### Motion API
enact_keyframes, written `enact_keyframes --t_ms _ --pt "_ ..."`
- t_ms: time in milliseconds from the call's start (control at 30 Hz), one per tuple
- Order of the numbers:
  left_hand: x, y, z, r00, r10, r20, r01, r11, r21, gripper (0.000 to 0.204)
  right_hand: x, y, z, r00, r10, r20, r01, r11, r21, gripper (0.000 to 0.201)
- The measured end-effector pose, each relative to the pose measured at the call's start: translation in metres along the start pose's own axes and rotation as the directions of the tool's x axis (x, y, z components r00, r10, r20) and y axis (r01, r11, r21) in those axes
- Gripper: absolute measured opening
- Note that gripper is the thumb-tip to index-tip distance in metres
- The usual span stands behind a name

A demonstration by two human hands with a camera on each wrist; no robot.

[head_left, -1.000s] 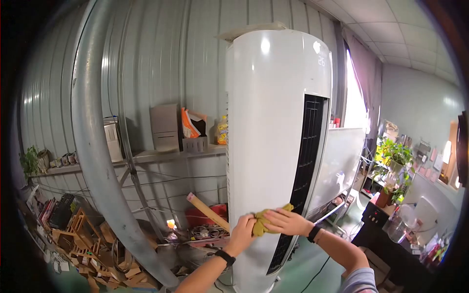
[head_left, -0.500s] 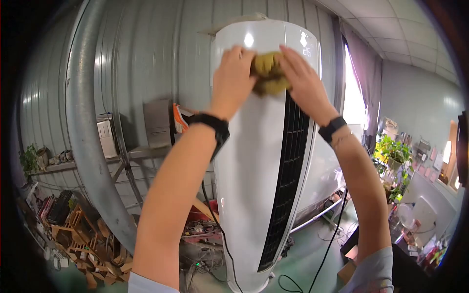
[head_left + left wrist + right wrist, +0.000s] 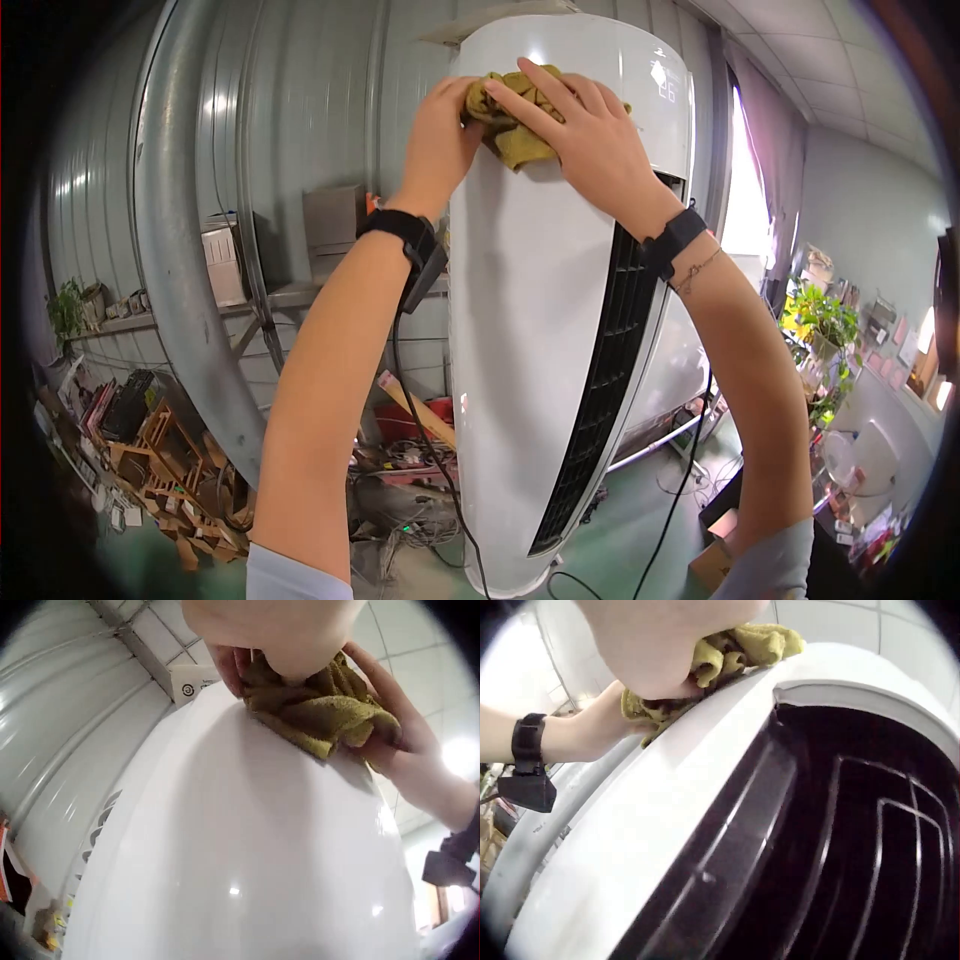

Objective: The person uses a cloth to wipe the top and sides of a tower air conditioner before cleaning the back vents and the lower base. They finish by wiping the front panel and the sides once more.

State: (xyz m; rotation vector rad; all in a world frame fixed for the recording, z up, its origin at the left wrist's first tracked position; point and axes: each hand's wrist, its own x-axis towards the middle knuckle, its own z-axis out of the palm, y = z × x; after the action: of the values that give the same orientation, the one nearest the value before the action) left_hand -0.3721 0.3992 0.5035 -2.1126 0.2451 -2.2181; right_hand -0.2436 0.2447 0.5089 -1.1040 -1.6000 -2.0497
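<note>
A white floor-standing air conditioner [image 3: 530, 330] fills the middle of the head view, its dark louvred vent [image 3: 610, 340] on the right side. Against its upper front lies a crumpled olive-yellow cloth [image 3: 520, 140]. The left hand [image 3: 440, 145] grips the cloth's left part, its fingertips hidden in the folds. The right hand [image 3: 605, 145] lies over the cloth's right part with fingers spread and fairly straight, pressing it on the casing. In the left wrist view the cloth [image 3: 322, 720] bunches between both hands on the white casing [image 3: 247, 840].
A thick grey pipe [image 3: 180, 250] rises at the left, before a shelf [image 3: 290, 297] with boxes. Wood scraps and cardboard [image 3: 180, 490] lie at lower left. Black cables [image 3: 690, 470] hang down near both arms. A leafy plant [image 3: 825, 320] stands at the right.
Both hands and the cloth have moved from low on the casing up to near its top. Over the last half second they shifted slightly left and up, and the right fingers spread over the cloth.
</note>
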Motion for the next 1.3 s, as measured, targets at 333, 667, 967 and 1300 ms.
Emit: enact_keyframes --t_ms 333,667,967,1300 --pt "0.006 -0.072 -0.004 0.934 -0.358 0.009 0.345 0.893 -0.289 0.031 0.051 -0.011 0.045 0.990 -0.127 0.057 0.128 0.992 -0.019 0.066" --pt "-0.242 -0.082 0.004 0.711 -0.664 0.232 0.644 0.482 -0.594 0.020 -0.035 -0.135 0.042 0.845 -0.344 0.408 0.285 0.937 0.200 0.050" --pt "-0.471 0.104 -0.057 0.434 -0.767 0.473 0.899 0.338 -0.277 0.024 -0.220 -0.250 -0.031 0.675 -0.635 0.375 0.366 0.730 0.577 0.054" --pt "-0.222 0.066 -0.041 0.845 -0.488 0.218 0.517 0.851 -0.098 0.025 -0.089 -0.095 -0.061 0.802 -0.416 0.429 0.308 0.903 0.300 0.064"
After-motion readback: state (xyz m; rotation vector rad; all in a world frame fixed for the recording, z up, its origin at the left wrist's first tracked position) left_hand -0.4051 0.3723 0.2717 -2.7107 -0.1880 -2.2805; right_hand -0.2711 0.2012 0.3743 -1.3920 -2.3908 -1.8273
